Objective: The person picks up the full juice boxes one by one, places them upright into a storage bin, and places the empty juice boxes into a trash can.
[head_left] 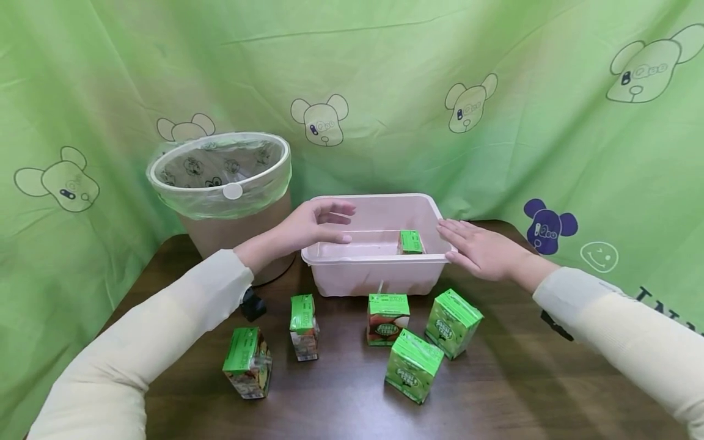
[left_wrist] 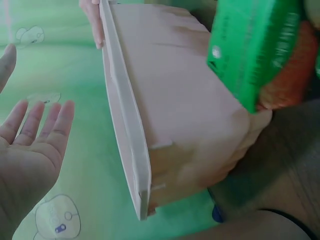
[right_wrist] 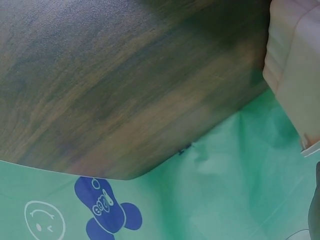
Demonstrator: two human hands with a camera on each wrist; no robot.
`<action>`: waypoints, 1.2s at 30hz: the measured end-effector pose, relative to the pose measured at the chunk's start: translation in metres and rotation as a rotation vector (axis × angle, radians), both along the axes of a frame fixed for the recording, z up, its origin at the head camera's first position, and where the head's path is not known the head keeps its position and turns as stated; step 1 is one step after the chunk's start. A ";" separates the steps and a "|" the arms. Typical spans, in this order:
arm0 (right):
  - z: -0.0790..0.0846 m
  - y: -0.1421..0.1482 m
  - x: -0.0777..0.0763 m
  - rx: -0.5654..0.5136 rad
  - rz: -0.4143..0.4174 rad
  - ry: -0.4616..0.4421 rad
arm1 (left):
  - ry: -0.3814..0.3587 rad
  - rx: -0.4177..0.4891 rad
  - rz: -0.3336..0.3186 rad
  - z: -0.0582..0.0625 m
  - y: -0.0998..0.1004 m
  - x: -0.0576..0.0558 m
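A pale pink plastic basin [head_left: 379,275] stands at the back of the table, with one small green-topped juice box [head_left: 410,242] inside it. My left hand [head_left: 313,227] hovers over the basin's left side, fingers loosely bent, holding nothing; its bare palm shows in the left wrist view. At the right rim, my right hand [head_left: 486,250] has its fingers straight and appears to touch the edge. In front of the basin stand a red apple juice box [head_left: 387,321], green apple juice boxes [head_left: 453,324] at the right, and fruit-printed juice boxes [head_left: 304,328] at the left.
A beige trash bin [head_left: 236,226] lined with a clear bag stands left of the basin, close to my left forearm. The dark wooden table [head_left: 335,403] ends at a green printed curtain [head_left: 396,73] behind and along the sides.
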State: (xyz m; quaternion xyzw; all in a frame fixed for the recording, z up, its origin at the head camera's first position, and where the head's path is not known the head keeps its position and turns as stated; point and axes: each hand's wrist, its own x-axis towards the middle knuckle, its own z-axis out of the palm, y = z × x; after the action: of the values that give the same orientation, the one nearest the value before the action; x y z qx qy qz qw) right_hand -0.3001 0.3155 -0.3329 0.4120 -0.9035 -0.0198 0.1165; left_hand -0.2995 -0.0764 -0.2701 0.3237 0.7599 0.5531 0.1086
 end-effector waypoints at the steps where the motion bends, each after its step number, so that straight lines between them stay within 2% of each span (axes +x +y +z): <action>1: 0.000 0.000 0.000 0.001 0.002 0.002 | -0.002 -0.004 0.002 0.000 -0.004 0.003; 6: -0.001 0.001 -0.001 -0.003 0.011 0.018 | -0.005 -0.009 -0.001 -0.003 -0.021 0.012; 19: 0.000 -0.001 -0.002 0.006 0.010 0.031 | -0.024 0.048 -0.045 -0.015 -0.067 0.039; 26: -0.001 0.000 -0.003 -0.022 0.026 0.043 | 0.023 0.042 -0.036 -0.019 -0.095 0.052; 30: -0.003 0.001 -0.002 -0.037 0.022 0.043 | 0.051 0.075 -0.070 -0.027 -0.112 0.057; 36: -0.005 0.001 -0.002 -0.037 0.018 0.036 | 0.114 0.096 -0.173 -0.047 -0.140 0.062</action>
State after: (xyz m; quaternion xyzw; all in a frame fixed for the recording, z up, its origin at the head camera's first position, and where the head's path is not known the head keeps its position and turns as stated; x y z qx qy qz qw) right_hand -0.3020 0.3163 -0.3374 0.4174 -0.8977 -0.0097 0.1406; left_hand -0.2376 -0.2168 -0.3172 0.4238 0.7067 0.5581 0.0970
